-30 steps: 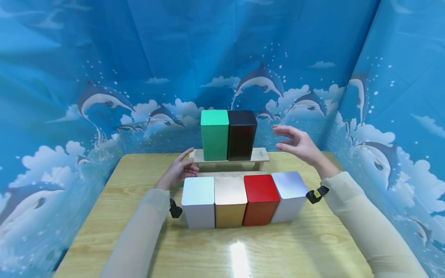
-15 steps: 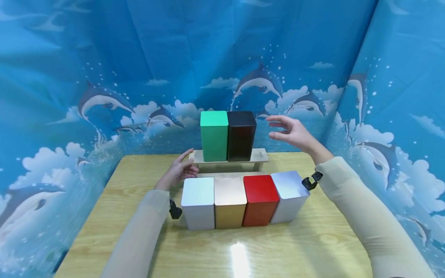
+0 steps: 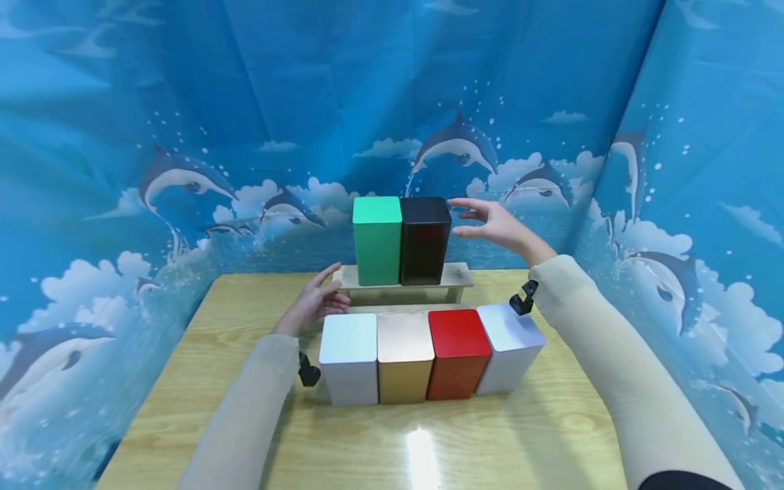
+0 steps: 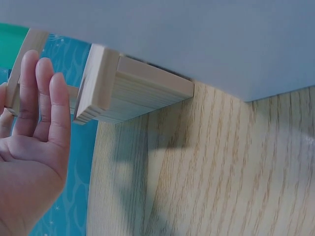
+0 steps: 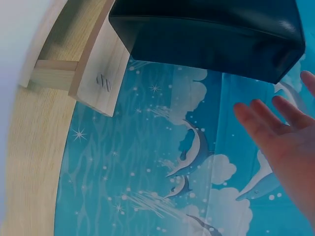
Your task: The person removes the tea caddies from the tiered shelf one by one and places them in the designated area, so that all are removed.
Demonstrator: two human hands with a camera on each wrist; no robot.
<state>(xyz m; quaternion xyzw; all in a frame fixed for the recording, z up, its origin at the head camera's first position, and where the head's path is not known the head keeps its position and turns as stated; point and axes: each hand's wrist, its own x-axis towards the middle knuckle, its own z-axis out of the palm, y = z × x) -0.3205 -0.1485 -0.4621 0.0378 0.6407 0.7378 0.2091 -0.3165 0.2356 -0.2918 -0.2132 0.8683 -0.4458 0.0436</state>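
Note:
A tall green box (image 3: 378,241) and a tall black box (image 3: 425,241) stand side by side on the upper board of a low wooden rack (image 3: 456,273). My left hand (image 3: 314,299) is at the left end of that board, its fingers fairly straight in the left wrist view; contact is hard to make out. Just right of the black box's top is my right hand (image 3: 493,224), fingers extended towards it and thumb apart. The right wrist view has a small gap between the fingertips (image 5: 241,108) and the black box.
In front of the rack stand a white box (image 3: 349,357), a gold box (image 3: 405,357), a red box (image 3: 458,354) and a silver-white box (image 3: 510,347), side by side. Behind the wooden table (image 3: 245,340) hangs a blue dolphin-print curtain (image 3: 306,136).
My right hand has moved left, from well away from the black box to right beside its upper edge. The left hand and all the boxes have stayed in place.

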